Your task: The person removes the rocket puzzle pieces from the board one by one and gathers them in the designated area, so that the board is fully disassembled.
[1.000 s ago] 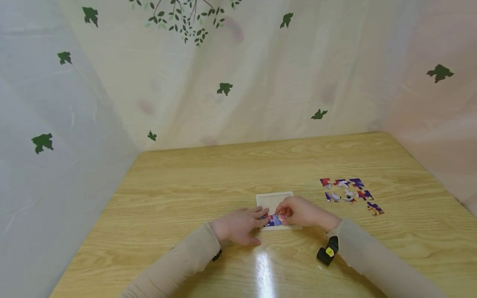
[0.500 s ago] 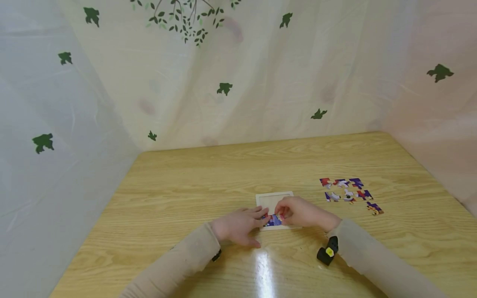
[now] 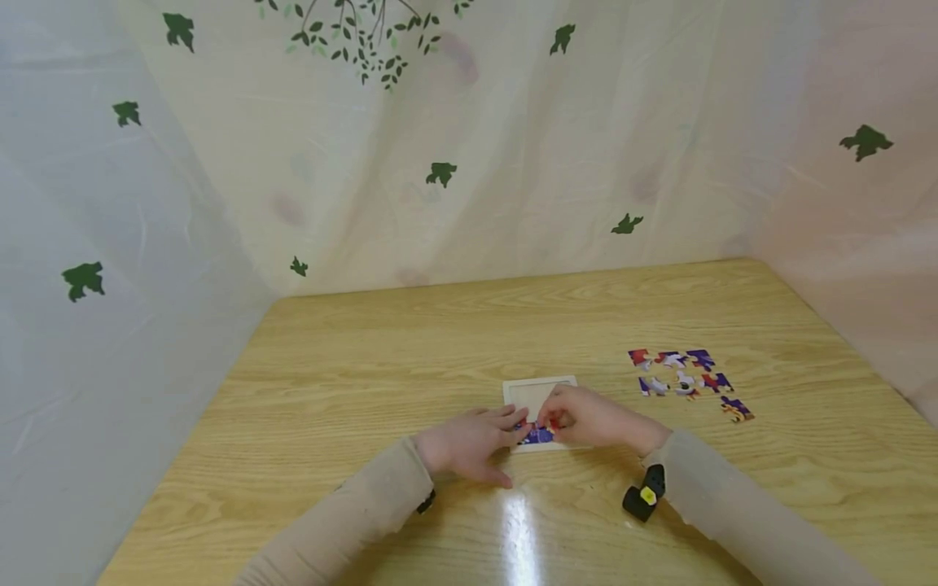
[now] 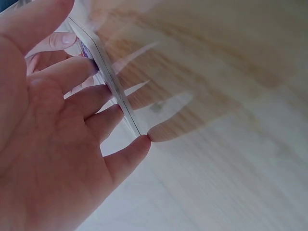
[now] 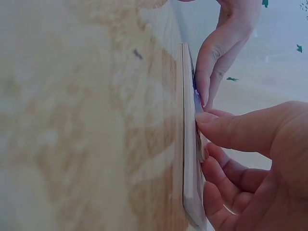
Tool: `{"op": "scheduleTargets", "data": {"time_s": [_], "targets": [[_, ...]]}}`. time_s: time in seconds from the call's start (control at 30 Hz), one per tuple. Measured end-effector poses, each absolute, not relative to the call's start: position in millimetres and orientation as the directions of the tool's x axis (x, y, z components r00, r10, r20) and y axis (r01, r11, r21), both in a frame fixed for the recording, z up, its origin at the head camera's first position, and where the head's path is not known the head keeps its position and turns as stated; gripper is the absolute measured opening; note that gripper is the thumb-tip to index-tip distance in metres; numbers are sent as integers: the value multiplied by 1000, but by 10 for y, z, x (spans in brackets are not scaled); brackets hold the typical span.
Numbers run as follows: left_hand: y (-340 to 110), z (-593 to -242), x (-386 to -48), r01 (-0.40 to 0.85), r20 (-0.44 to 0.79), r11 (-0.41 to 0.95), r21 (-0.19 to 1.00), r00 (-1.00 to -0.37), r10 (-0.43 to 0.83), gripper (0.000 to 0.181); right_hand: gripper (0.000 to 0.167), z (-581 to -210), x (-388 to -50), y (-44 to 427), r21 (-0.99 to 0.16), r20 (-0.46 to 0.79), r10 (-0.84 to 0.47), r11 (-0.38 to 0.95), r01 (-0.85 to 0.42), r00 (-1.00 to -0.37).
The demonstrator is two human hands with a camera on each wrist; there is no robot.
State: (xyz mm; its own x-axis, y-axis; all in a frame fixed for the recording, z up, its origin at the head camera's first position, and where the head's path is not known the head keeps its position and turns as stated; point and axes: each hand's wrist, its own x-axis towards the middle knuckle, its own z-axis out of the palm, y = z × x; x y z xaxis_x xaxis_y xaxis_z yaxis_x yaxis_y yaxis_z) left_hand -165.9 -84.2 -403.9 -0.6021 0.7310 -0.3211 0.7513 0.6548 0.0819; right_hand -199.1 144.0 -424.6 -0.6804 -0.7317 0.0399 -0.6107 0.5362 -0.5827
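Note:
A shallow light-wood puzzle tray (image 3: 541, 381) lies on the table, with purple puzzle pieces (image 3: 537, 435) along its near side. My left hand (image 3: 469, 446) rests at the tray's left side, fingers spread and mostly straight over tray and pieces. In the left wrist view, its fingertips touch the tray's edge (image 4: 113, 79). My right hand (image 3: 593, 419) pinches a red-and-yellow puzzle piece (image 3: 554, 425) low in the tray, right of the laid pieces. Its thumb (image 5: 226, 127) and curled fingers appear in the right wrist view, largely hiding that piece.
Several loose puzzle pieces (image 3: 685, 384) lie in rough rows on the wood-grain table (image 3: 366, 350), right of the tray. A black wrist camera (image 3: 645, 495) hangs below the right sleeve. Behind the table hangs a pale curtain (image 3: 513, 163) with green bird shapes.
My right fingertips have shifted slightly left with the piece, closer to the laid pieces. The left hand and the loose pieces stay where they were.

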Motion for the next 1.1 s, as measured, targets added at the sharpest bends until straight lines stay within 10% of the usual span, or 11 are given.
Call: {"op": "scheduleTargets", "data": {"time_s": [1.1], "targets": [[-838,-4045,-1644,746,-325,659,99,-602,730,79,25,-4260,-2032,1669,-718,-25,-675,526,-457,-737]]}}
